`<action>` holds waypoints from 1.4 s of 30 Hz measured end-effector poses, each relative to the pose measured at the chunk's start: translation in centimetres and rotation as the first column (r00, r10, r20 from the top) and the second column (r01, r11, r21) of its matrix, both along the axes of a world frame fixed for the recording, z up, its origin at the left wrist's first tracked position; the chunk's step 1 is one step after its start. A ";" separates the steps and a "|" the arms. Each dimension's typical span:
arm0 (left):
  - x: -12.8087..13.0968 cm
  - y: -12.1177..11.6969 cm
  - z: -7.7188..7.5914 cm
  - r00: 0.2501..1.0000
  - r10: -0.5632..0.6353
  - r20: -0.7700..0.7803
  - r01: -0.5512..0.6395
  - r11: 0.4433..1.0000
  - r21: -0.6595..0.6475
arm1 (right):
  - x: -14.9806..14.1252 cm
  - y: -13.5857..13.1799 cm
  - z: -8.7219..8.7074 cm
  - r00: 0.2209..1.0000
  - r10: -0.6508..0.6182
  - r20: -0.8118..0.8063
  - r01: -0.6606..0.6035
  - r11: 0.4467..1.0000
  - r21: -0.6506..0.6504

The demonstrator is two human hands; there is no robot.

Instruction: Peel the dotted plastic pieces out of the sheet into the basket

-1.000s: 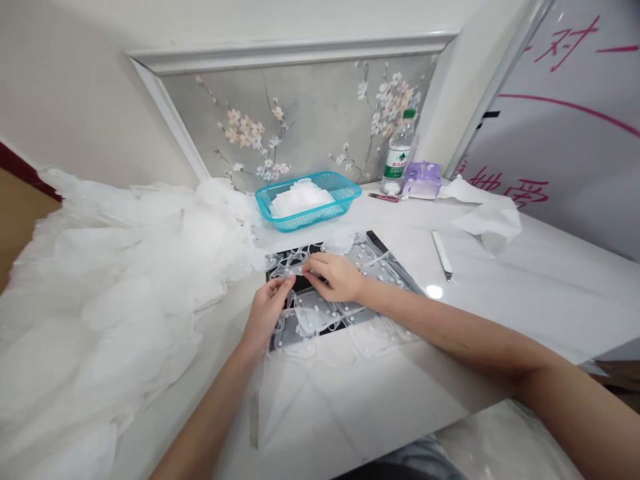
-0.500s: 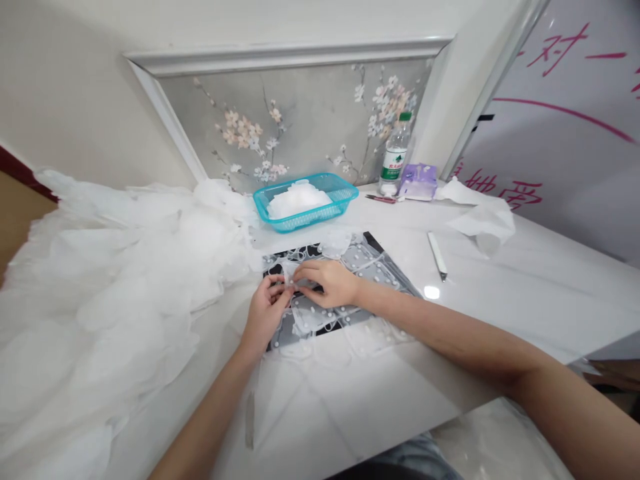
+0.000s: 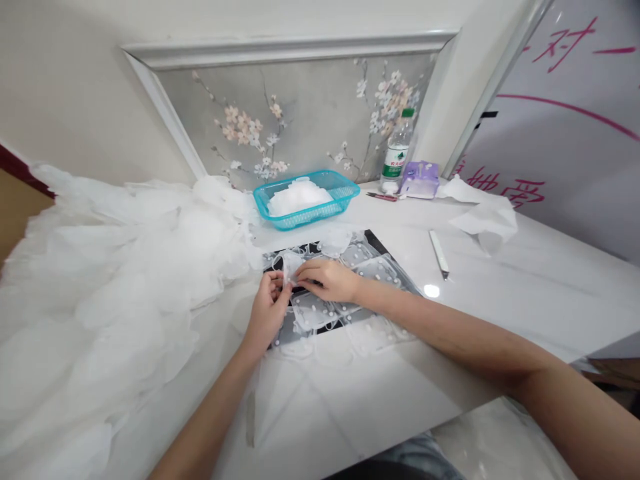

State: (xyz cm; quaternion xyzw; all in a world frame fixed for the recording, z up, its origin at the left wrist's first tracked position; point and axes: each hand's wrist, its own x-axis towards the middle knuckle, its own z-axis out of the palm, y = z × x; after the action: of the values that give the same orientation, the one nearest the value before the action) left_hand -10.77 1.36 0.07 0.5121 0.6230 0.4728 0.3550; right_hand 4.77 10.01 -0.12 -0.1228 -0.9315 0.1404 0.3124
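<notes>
Two hands work one small fold of sheer white dotted tulle (image 3: pixel 289 268), which stands over the upper left part of a black board (image 3: pixel 383 248). Its short long axis runs roughly away from the wearer. The left hand (image 3: pixel 267 313) lies nearer, below and left of the fold, with its grip closed on it. The right hand (image 3: pixel 327 280) comes in from the right, its grip also pinched on the fold, fingertips together. Further dotted tulle panels (image 3: pixel 313 312) cover most of the board.

Left of the board, a ruffled white gown skirt (image 3: pixel 125 267) spreads across the counter (image 3: pixel 530 300). Beyond the board sit a turquoise plastic basket (image 3: pixel 305 218) holding white fabric (image 3: pixel 299 198) and a water bottle (image 3: pixel 395 155) with a green label, its print too small to read. To the right lie a slim white strip (image 3: pixel 439 254) and crumpled tissue (image 3: pixel 487 219). A far-right panel (image 3: pixel 565 133) carries red handwritten Chinese; 对 is legible.
</notes>
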 end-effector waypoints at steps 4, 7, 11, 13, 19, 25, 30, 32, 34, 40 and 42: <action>0.1 0.0 0.1 0.997 0.004 -0.077 -0.006 1.000 -0.024 | -0.2 -0.6 0.3 0.986 -0.077 0.149 0.059 0.991 0.123; 0.2 -0.1 0.2 0.995 0.031 -0.090 -0.033 0.999 -0.023 | -0.4 -0.8 0.5 0.980 -0.117 0.161 0.091 0.983 0.159; 0.2 0.0 0.5 0.999 0.039 0.002 -0.039 0.999 -0.019 | -0.4 -0.9 0.6 0.980 -0.132 0.146 0.105 0.977 0.184; 0.3 0.0 0.6 0.998 0.047 0.030 -0.046 0.998 -0.031 | -0.4 -0.9 0.6 0.979 -0.135 0.154 0.105 0.976 0.192; 0.3 0.0 0.6 0.991 0.076 0.109 -0.072 0.997 -0.038 | -0.5 -0.8 0.2 0.969 -0.156 0.193 0.117 0.973 0.198; 0.4 0.3 0.7 0.987 0.089 0.134 -0.085 0.996 -0.041 | -0.7 -0.9 -0.1 0.954 -0.244 0.173 0.197 0.947 0.253; 0.4 0.6 1.0 0.985 0.106 0.133 -0.091 0.990 -0.112 | -0.6 -0.9 0.4 0.930 -0.363 0.060 0.357 0.930 0.089; 0.4 0.6 1.1 0.989 0.118 0.093 -0.107 0.988 -0.114 | -0.4 -0.6 0.4 0.907 -0.421 0.002 0.421 0.906 -0.047; 0.5 0.6 1.2 0.991 0.121 0.055 -0.114 0.987 -0.114 | -0.3 -0.2 0.3 0.870 -0.488 -0.075 0.467 0.863 -0.192; 0.3 0.4 0.9 0.999 0.039 0.005 -0.039 0.997 -0.063 | 0.0 -0.4 0.4 0.958 -0.272 -0.092 0.255 0.953 -0.165; 0.2 0.3 0.7 1.000 0.008 -0.011 -0.008 1.000 -0.012 | 0.0 -0.7 0.5 0.985 -0.166 -0.051 0.162 0.984 -0.081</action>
State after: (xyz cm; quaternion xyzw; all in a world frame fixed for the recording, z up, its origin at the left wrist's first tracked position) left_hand -10.52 1.67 0.78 0.5101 0.6299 0.4675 0.3528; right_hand 4.75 9.28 0.43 -0.2068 -0.9028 0.1533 0.3445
